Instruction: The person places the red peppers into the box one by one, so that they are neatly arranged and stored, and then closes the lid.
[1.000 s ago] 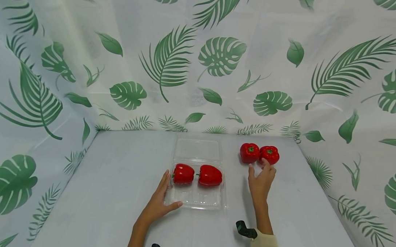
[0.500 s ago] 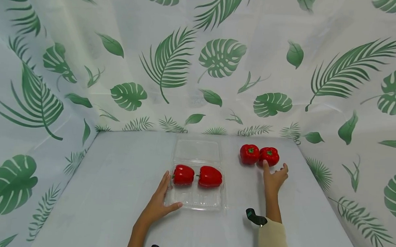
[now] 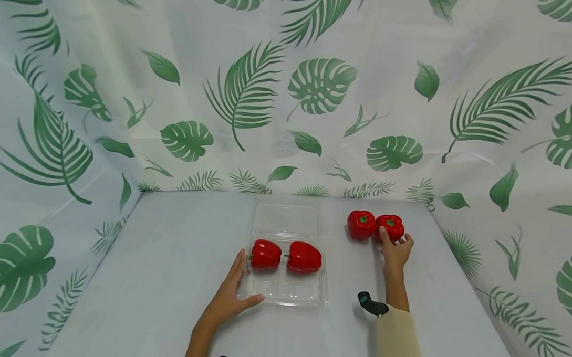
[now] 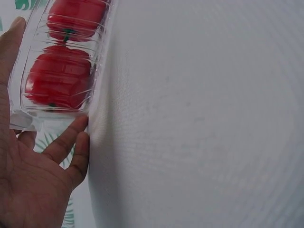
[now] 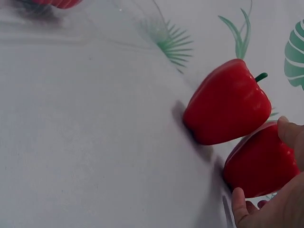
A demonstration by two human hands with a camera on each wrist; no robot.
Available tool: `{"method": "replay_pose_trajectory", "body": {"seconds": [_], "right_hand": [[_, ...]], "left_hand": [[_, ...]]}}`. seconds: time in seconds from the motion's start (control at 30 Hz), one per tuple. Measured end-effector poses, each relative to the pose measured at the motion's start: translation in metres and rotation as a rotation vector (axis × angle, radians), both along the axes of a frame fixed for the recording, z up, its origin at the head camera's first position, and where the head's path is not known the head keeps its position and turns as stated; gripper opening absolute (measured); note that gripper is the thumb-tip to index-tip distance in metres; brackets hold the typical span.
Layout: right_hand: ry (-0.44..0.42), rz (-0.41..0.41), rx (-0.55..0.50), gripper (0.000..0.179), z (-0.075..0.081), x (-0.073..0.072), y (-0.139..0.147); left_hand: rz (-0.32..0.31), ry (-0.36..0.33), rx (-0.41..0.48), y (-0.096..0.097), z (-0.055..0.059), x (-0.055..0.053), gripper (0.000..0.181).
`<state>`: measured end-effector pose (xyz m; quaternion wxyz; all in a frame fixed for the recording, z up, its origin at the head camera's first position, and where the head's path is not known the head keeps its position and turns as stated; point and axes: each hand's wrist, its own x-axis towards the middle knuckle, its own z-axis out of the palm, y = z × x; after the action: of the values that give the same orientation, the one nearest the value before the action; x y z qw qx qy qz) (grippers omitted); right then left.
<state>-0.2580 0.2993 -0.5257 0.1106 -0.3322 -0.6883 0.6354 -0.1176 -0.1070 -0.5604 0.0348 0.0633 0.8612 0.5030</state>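
A clear plastic clamshell box (image 3: pixel 284 291) lies with its lid folded back, two red bell peppers side by side in it: the left pepper (image 3: pixel 266 254) and the right pepper (image 3: pixel 304 257). Against the box's left side and front corner rests my left hand (image 3: pixel 227 297), fingers straight and thumb spread. Two more red peppers stand at the back right, stems up, close together. My right hand (image 3: pixel 395 251) has thumb and fingers curled round opposite sides of the outer pepper (image 3: pixel 391 227). Its neighbour (image 3: pixel 361 225) stands untouched; the right wrist view shows both from the side.
A white table (image 3: pixel 169 279) carries everything. Behind it and at both sides hangs a white curtain (image 3: pixel 334 159) printed with green leaves. The box's flat lid (image 3: pixel 285 219) extends toward the back edge. Dark wrist devices, such as the one on the right (image 3: pixel 372 304), show at both wrists.
My right hand has shifted right and forward from in front of the two loose peppers and come round the outer one. The left hand stays at the box.
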Motion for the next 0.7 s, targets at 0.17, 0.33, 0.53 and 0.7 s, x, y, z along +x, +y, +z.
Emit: {"method": "replay_pose_trajectory", "body": {"seconds": [0.17, 0.33, 0.53, 0.7], "right_hand": [[0.011, -0.017, -0.021, 0.093, -0.0011, -0.0041, -0.0011], [0.012, -0.024, -0.030, 0.092, -0.0012, -0.0063, -0.0025], [0.015, -0.038, -0.057, 0.090, 0.0011, -0.0053, -0.0027], [0.021, -0.074, -0.066, 0.094, 0.0008, -0.0024, -0.0017]], "left_hand": [[0.005, 0.008, -0.011, 0.0003, -0.0009, -0.0003, 0.108], [0.013, 0.003, -0.016, 0.0001, 0.0003, 0.0005, 0.109], [0.012, 0.011, -0.020, 0.0007, 0.0009, 0.0002, 0.108], [0.005, 0.003, -0.008, 0.0006, 0.0012, 0.0000, 0.108]]}}
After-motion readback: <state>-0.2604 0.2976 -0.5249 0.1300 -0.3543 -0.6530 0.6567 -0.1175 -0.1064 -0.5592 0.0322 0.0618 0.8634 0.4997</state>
